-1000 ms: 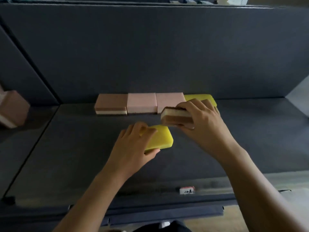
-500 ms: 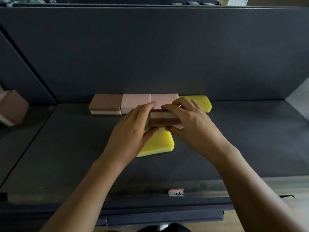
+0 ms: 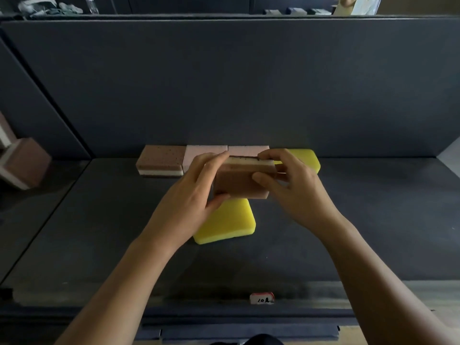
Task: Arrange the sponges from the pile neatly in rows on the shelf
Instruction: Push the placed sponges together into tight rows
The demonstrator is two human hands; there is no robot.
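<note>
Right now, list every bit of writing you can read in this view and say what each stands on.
"10", then one handwritten mark too blurred to read: on the small red-and-white tag at the front edge of the shelf.
The brown sponge shows no print; nothing else is legible.

Held tilted, off the shelf (image 3: 373, 220): brown-white sponge (image 3: 240, 181). Flat beneath, nearer: yellow sponge (image 3: 229, 225). Far edge: row of four sponges (image 3: 201, 150).

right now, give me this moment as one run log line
phase: sponge held | left hand: grips brown sponge | right hand: grips brown sponge | back row: four sponges | loose: front yellow sponge on shelf
</note>
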